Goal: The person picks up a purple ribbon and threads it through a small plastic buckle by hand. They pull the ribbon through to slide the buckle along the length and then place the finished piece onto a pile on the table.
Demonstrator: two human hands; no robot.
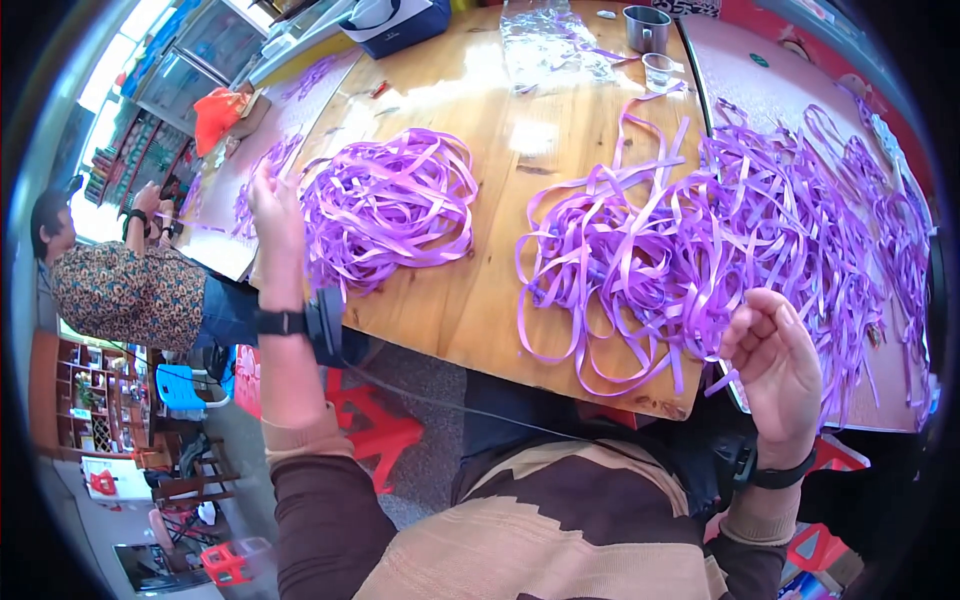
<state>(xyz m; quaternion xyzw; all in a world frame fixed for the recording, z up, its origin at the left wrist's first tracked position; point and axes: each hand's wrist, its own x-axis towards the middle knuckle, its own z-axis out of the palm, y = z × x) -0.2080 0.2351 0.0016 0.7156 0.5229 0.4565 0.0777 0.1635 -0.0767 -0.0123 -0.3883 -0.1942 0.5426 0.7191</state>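
The left hand [275, 205] is hovering at the outer edge of the left heap [385, 205], its fingers bending close together; whether anything is sitting between them, I cannot tell. The right hand [775, 355] is turning its palm upward at the near side of the right heap [640, 250], fingers curling halfway in and leaving the palm looking bare. Whether a ribbon is catching at its fingertips, I cannot tell.

The purple ribbons are lying beside both hands. Just inward of the left hand, the left heap is forming a compact, rounded bundle of loops, and this part is looking the more finished. Beyond the right hand, the right heap is sprawling in a tangle from the wooden table [490, 300] onto the pink table [755, 80]. This larger mass is appearing to be what is left, so the work is seeming well short of done. Between the hands, bare wood is separating the heaps. Far beyond the right hand, a mug [647, 32] is standing near a clear cup [658, 72].
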